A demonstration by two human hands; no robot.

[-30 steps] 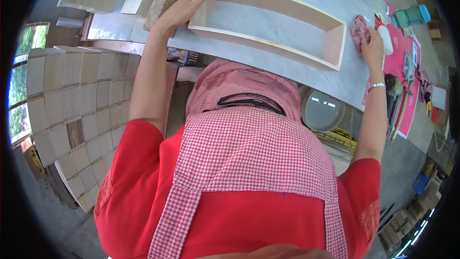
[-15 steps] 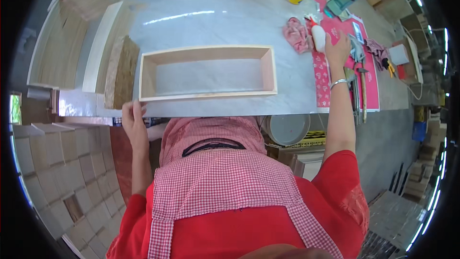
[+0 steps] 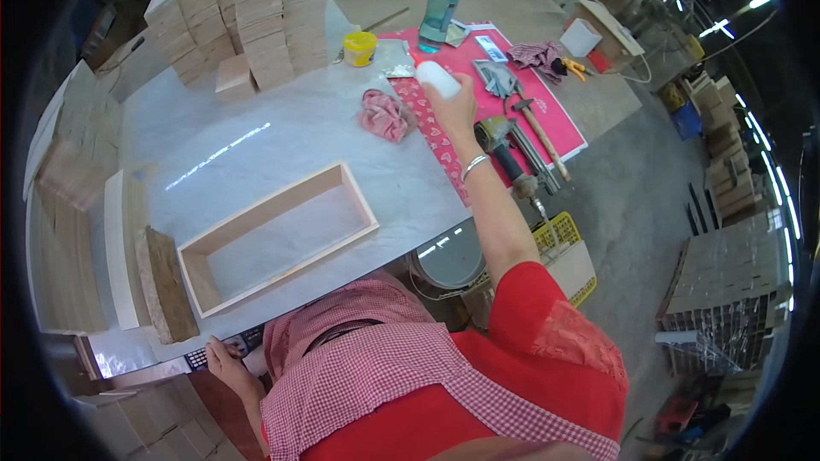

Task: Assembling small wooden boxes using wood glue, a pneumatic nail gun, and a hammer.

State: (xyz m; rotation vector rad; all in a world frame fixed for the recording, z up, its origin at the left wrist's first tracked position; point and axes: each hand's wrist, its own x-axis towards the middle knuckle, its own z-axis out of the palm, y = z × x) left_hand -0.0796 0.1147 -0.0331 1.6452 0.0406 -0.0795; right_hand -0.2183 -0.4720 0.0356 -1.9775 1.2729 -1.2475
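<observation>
My right hand [image 3: 454, 107] is wrapped round a white squeeze bottle [image 3: 438, 80] with a red tip, held over the pink sheet [image 3: 547, 111]. A shallow, open rectangular wooden frame [image 3: 286, 280] lies on the pale tabletop, its near corner by the table edge. Just below that edge, my left hand [image 3: 226, 360] hangs with its fingers loosely bent and apart, holding nothing that I can see. Beside it is a dark object with a light grid pattern [image 3: 198, 359], partly hidden. A crumpled pink cloth [image 3: 387, 115] lies left of the bottle.
Wooden boards [image 3: 166, 286] stand at the table's left, with stacked wood pieces [image 3: 265, 21] behind. A blue-capped bottle [image 3: 440, 13], yellow tub [image 3: 360, 49], hammer [image 3: 538, 128] and nail gun [image 3: 512, 158] lie around the pink sheet. A round bucket [image 3: 451, 256] stands below the table.
The view has turned toward the right. My right hand has taken hold of the white bottle and lifted it. My left hand has come away from the wooden frame's corner.
</observation>
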